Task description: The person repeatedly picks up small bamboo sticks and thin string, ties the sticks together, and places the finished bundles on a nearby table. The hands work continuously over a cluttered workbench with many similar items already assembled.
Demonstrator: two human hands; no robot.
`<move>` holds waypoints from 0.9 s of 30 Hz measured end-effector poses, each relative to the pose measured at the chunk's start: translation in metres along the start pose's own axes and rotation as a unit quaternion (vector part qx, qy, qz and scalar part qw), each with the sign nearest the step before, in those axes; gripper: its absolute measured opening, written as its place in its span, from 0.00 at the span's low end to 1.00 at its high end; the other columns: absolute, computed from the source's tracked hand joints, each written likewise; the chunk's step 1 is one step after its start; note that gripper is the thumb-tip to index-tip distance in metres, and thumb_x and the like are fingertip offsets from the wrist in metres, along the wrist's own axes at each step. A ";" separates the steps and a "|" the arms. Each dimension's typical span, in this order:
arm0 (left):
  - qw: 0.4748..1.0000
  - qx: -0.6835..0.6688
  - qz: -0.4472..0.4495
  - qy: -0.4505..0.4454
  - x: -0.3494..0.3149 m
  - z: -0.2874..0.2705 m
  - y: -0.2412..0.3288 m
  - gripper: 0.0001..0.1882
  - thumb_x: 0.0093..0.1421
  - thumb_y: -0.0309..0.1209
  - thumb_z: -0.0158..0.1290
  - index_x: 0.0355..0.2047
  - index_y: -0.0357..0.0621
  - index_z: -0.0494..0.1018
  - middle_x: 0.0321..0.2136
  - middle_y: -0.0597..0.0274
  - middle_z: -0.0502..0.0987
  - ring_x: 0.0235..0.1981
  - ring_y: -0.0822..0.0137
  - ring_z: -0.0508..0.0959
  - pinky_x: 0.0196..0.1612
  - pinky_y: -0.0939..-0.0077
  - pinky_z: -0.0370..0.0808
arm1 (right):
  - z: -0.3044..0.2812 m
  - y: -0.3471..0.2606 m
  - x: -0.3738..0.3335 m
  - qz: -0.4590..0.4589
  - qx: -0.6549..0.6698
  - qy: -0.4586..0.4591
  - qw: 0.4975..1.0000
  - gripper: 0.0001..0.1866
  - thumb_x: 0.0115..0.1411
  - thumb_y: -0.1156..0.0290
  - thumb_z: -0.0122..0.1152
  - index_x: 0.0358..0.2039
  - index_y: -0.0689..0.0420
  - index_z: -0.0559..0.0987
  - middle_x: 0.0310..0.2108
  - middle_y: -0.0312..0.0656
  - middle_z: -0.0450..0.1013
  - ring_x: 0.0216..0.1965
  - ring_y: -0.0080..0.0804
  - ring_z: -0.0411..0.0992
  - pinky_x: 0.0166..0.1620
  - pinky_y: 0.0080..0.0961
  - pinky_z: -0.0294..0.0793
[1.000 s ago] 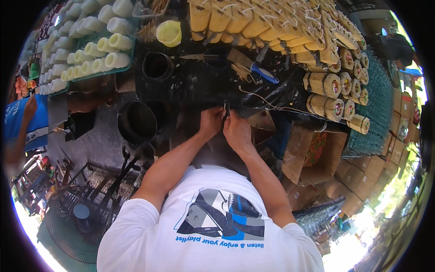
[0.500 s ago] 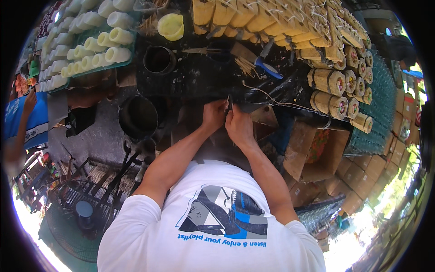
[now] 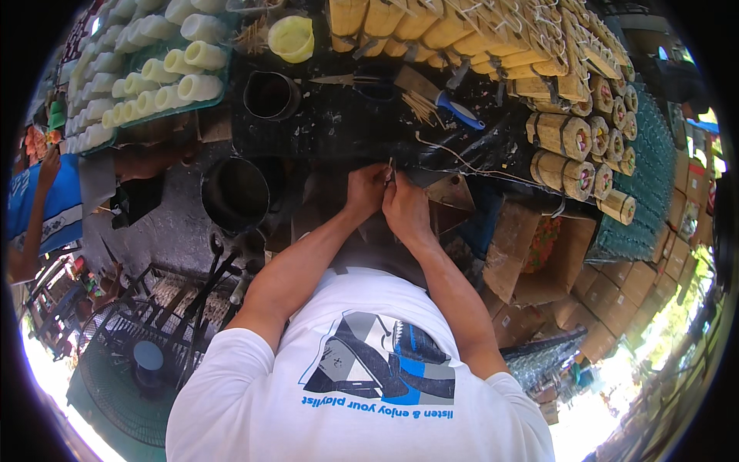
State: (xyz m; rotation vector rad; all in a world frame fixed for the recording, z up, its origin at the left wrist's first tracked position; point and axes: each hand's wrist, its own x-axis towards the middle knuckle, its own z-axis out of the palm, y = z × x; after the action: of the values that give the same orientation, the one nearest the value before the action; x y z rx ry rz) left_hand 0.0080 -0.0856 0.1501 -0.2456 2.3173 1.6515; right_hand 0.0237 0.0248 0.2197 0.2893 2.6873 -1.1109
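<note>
Over the near edge of the black table (image 3: 339, 142), my left hand (image 3: 368, 189) and my right hand (image 3: 406, 206) meet with fingers pinched together. A small, thin, light-tipped piece (image 3: 391, 167) sticks up between the fingertips; its kind is too small to make out. Beyond my hands on the table lie scissors (image 3: 339, 79), a blue-handled knife (image 3: 459, 112) and a loose bunch of thin wooden sticks (image 3: 421, 108). A length of cord (image 3: 462, 164) trails along the edge at the right.
Several banded bamboo-like cylinders (image 3: 556, 135) are stacked at right. Pale, hollow wax-like cups (image 3: 202, 87) fill trays at far left. A yellow bowl (image 3: 291, 39), a dark pot (image 3: 272, 96), a bucket (image 3: 235, 194), a cardboard box (image 3: 504, 246) and a fan (image 3: 127, 377) surround me. Another person's arm (image 3: 37, 212) shows at left.
My hands stay together in nearly the same place, with the thin piece slightly shifted between the fingertips. At the far left, the other person's arm has moved a little.
</note>
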 end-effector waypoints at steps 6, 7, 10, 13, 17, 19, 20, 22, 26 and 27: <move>0.999 -0.007 -0.045 -0.030 0.001 -0.004 0.000 0.11 0.61 0.26 0.61 0.43 0.39 0.84 0.31 0.46 0.85 0.33 0.65 0.86 0.38 0.70 0.79 | 0.003 -0.002 -0.001 0.003 -0.038 -0.020 0.999 0.14 0.69 0.70 0.50 0.48 0.65 0.76 0.27 0.63 0.78 0.32 0.66 0.78 0.36 0.57 0.76; 0.999 -0.006 -0.038 -0.033 0.002 -0.004 -0.002 0.11 0.61 0.26 0.61 0.43 0.39 0.84 0.31 0.46 0.85 0.33 0.65 0.86 0.38 0.70 0.79 | 0.003 -0.005 -0.002 0.012 -0.030 -0.012 0.999 0.12 0.67 0.72 0.51 0.45 0.66 0.77 0.27 0.64 0.77 0.33 0.67 0.77 0.37 0.57 0.75; 0.999 -0.008 -0.014 -0.028 0.002 -0.004 -0.003 0.10 0.61 0.27 0.61 0.42 0.39 0.84 0.30 0.45 0.83 0.30 0.63 0.85 0.36 0.68 0.78 | 0.005 -0.006 -0.003 0.020 -0.021 -0.003 1.000 0.10 0.66 0.74 0.53 0.41 0.67 0.78 0.27 0.64 0.77 0.33 0.67 0.77 0.37 0.57 0.75; 1.000 -0.018 0.002 -0.008 0.001 -0.001 -0.001 0.07 0.62 0.27 0.60 0.39 0.40 0.84 0.27 0.43 0.81 0.25 0.58 0.82 0.31 0.65 0.76 | 0.005 -0.004 -0.003 0.025 -0.027 -0.008 0.999 0.10 0.66 0.74 0.53 0.41 0.67 0.77 0.27 0.64 0.77 0.32 0.68 0.77 0.37 0.58 0.75; 1.000 -0.021 -0.004 -0.010 0.001 -0.001 -0.002 0.08 0.62 0.28 0.59 0.39 0.40 0.84 0.27 0.43 0.81 0.25 0.58 0.83 0.32 0.65 0.76 | 0.005 -0.006 -0.003 0.023 -0.027 -0.006 0.999 0.10 0.66 0.74 0.53 0.41 0.66 0.77 0.27 0.65 0.77 0.31 0.68 0.77 0.36 0.59 0.74; 1.000 -0.015 -0.012 -0.019 0.001 -0.002 -0.003 0.08 0.62 0.28 0.60 0.41 0.40 0.84 0.28 0.44 0.83 0.28 0.61 0.84 0.34 0.67 0.77 | 0.005 -0.007 -0.003 0.027 -0.032 -0.007 0.999 0.10 0.66 0.73 0.53 0.40 0.66 0.77 0.27 0.65 0.77 0.32 0.68 0.77 0.36 0.59 0.75; 0.999 -0.006 -0.021 -0.029 0.003 -0.003 -0.003 0.09 0.62 0.28 0.61 0.42 0.40 0.84 0.29 0.46 0.84 0.30 0.65 0.84 0.36 0.69 0.78 | 0.005 -0.008 -0.003 0.029 -0.035 -0.007 0.999 0.10 0.66 0.72 0.52 0.40 0.66 0.77 0.26 0.65 0.77 0.32 0.68 0.77 0.36 0.59 0.75; 0.999 -0.003 -0.028 -0.037 0.003 -0.004 -0.004 0.10 0.62 0.27 0.61 0.44 0.40 0.84 0.31 0.47 0.85 0.32 0.68 0.85 0.37 0.70 0.79 | 0.005 -0.011 -0.002 0.046 -0.054 -0.016 0.997 0.10 0.67 0.72 0.52 0.41 0.66 0.77 0.27 0.65 0.77 0.32 0.68 0.78 0.37 0.59 0.75; 0.999 -0.010 0.004 -0.037 0.005 -0.002 -0.009 0.11 0.62 0.27 0.61 0.44 0.38 0.84 0.31 0.46 0.84 0.32 0.66 0.85 0.37 0.70 0.78 | 0.015 -0.008 -0.002 0.056 -0.060 -0.005 0.997 0.10 0.67 0.71 0.52 0.42 0.65 0.76 0.28 0.64 0.78 0.34 0.68 0.79 0.38 0.59 0.77; 0.999 -0.008 0.017 -0.038 0.005 -0.002 -0.012 0.11 0.62 0.27 0.61 0.44 0.38 0.83 0.31 0.46 0.84 0.32 0.66 0.85 0.37 0.70 0.78 | 0.015 -0.008 -0.002 0.056 -0.065 -0.009 0.996 0.11 0.67 0.71 0.52 0.43 0.65 0.76 0.28 0.65 0.78 0.34 0.68 0.79 0.39 0.59 0.77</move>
State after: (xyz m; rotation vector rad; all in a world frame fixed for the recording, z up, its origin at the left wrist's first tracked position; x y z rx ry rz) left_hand 0.0070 -0.0916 0.1382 -0.1454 2.2660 1.6660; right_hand 0.0249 0.0083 0.2153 0.3988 2.6754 -0.8988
